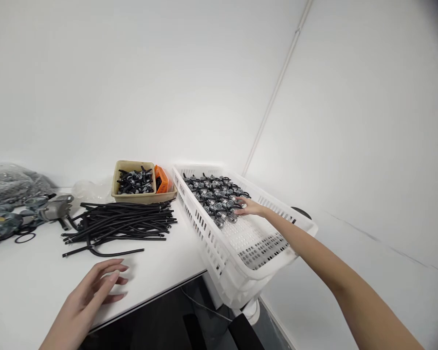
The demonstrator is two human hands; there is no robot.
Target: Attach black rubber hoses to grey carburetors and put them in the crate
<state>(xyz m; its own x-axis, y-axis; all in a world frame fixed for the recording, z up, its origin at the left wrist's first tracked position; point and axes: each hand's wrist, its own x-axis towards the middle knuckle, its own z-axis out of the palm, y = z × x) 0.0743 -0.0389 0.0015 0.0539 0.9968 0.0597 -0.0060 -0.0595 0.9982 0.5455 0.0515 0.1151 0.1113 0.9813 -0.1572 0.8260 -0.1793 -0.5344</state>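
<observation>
- Clear plastic bag (pixel 10 184) is lying at the far left of the white tabletop (pixel 32 277), packed with dark parts too blurred to tell apart.
- Grey round fittings (pixel 0 224) are lying just in front of the bag, with a black O-ring (pixel 25 237) beside them and a grey metal tool (pixel 54 206) lying just to their right.
- Black rubber hoses (pixel 120 223) are lying in a loose bundle at the middle of the tabletop, with one longer piece curving out toward the near side.
- The left hand (pixel 91 291) is hovering open over the near edge of the tabletop, fingers loosely spread and holding nothing, nearest to the hoses.
- A beige tray (pixel 133 172) is sitting behind the hoses, filled with black-and-silver hose fittings (pixel 135 181), and an orange basket (pixel 161 180) is tucked just to its right.
- A white plastic crate (pixel 219 253) is resting at the tabletop's right edge, with black-and-silver fittings (pixel 213 197) heaped in its far half.
- The right hand (pixel 250 206) is reaching into the crate, fingers extended and touching the near side of that heap; whether it is gripping a fitting, I cannot tell.
</observation>
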